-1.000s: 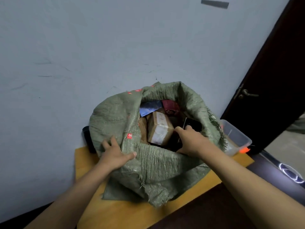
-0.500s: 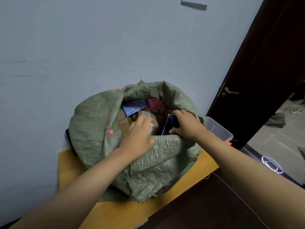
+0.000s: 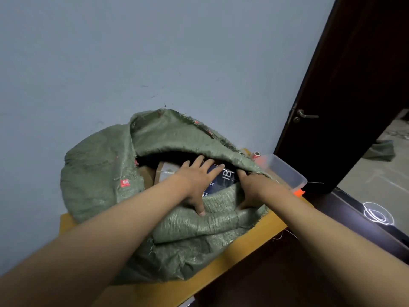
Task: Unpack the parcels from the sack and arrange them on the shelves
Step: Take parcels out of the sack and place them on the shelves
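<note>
A green woven sack (image 3: pixel 99 169) lies open on a wooden table (image 3: pixel 221 275) against the wall. In its mouth a dark blue box (image 3: pixel 226 176) with white letters stands at the right. To that box's left are a brown cardboard parcel (image 3: pixel 166 171) with a white label and another brown parcel (image 3: pixel 146 176). My left hand (image 3: pixel 194 180) lays straight fingers over the dark blue box, thumb on the sack's front rim. My right hand (image 3: pixel 254 189) grips the box's right edge. Its fingers are curled into the sack and its thumb is on the cloth. The sack's rear flap hides the parcels behind.
A clear plastic tub (image 3: pixel 290 173) stands on the table at the right, with a red tape roll (image 3: pixel 256 155) and an orange item (image 3: pixel 299 192) beside it. A dark door (image 3: pixel 354 85) with a metal handle (image 3: pixel 305 116) stands to the right.
My left hand left the sack's outer cloth, crossed the cardboard parcel and now lies on the dark blue box. The right hand stays at that box. The sack's rear flap has drooped over the opening.
</note>
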